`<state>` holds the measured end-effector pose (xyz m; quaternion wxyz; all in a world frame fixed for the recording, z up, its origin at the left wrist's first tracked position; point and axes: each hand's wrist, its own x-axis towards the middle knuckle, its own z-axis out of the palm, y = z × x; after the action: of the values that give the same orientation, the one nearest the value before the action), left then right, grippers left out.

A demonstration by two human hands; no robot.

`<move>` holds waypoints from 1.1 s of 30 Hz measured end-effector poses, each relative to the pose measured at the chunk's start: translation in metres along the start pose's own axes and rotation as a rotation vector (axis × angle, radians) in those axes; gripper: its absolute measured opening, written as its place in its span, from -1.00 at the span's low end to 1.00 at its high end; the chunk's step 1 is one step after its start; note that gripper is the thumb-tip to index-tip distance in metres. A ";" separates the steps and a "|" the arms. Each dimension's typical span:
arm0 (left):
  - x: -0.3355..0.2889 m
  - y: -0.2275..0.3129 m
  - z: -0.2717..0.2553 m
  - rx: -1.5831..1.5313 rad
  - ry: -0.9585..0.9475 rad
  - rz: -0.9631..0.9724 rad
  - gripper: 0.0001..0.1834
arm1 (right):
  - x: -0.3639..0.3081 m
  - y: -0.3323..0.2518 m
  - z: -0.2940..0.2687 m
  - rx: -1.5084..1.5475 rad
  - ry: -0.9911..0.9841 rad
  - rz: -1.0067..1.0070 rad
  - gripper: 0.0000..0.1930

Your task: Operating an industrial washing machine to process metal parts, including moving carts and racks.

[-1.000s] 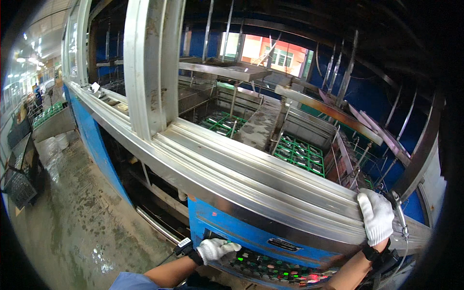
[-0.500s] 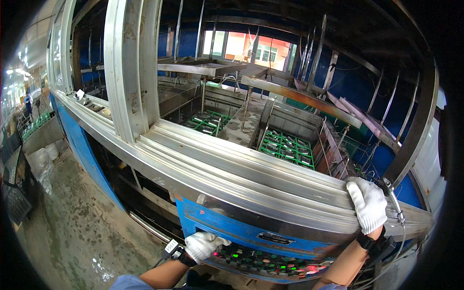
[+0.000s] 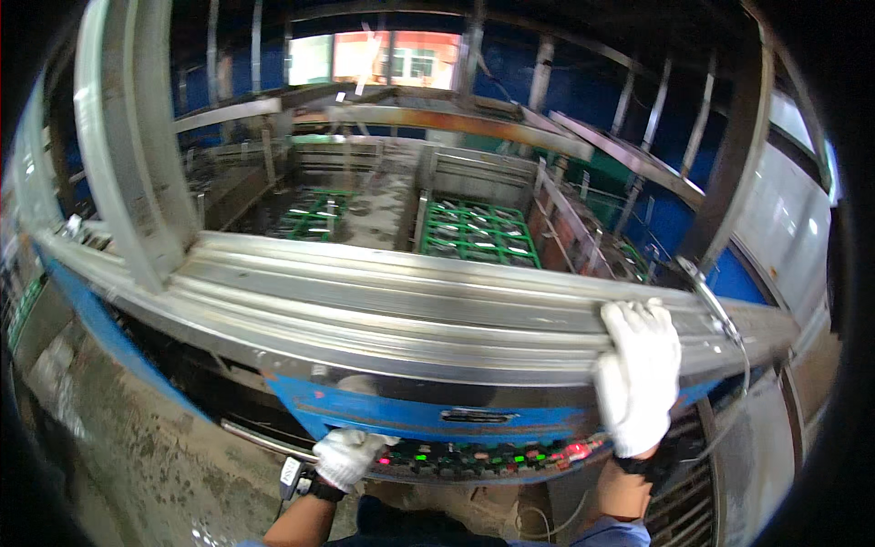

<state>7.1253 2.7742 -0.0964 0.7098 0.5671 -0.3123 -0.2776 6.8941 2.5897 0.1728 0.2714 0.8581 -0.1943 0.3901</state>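
At the far left, a wet concrete floor (image 3: 109, 442) is bordered by blue machine housing, above which a pale metal post (image 3: 132, 137) is set upright on a grooved metal sill (image 3: 392, 296). Beyond the sill, a green crate (image 3: 314, 217) is seen low in the machine's left bay. On the near side, the white-gloved left hand (image 3: 344, 459) is placed at the left end of a control panel (image 3: 488, 459), its fingers curled forward; whether its grip is closed on anything, or a control is being pressed, cannot be told. Farther right on the far side, a second green crate (image 3: 478, 230), loaded with shiny pieces, is held in a metal basin (image 3: 483, 182). The panel is mounted below the sill at near centre, and its lamps are lit green and red. At right, the gloved right hand (image 3: 638, 374) is laid palm-down across the sill, its grip loosely spread and nothing seen in it, near a metal fitting (image 3: 709, 301). By appearances, loading has been done and work at the panel is under way; what remains there cannot be judged.
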 end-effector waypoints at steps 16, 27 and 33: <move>0.008 0.027 0.022 0.163 0.174 -0.310 -0.87 | -0.280 -0.006 0.078 0.807 -0.712 1.258 -0.67; 0.010 0.033 0.021 0.464 0.092 -0.390 -0.93 | -0.278 -0.017 0.159 1.060 -0.365 1.434 -0.71; 0.008 0.007 0.001 0.577 -0.134 0.146 -0.83 | -0.310 -0.008 0.182 1.084 -0.024 1.467 -0.69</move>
<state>7.1298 2.7690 -0.0887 0.5151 0.7018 -0.4644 -0.1626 6.8091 2.5214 -0.1704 -0.4874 0.5331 -0.4841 0.4938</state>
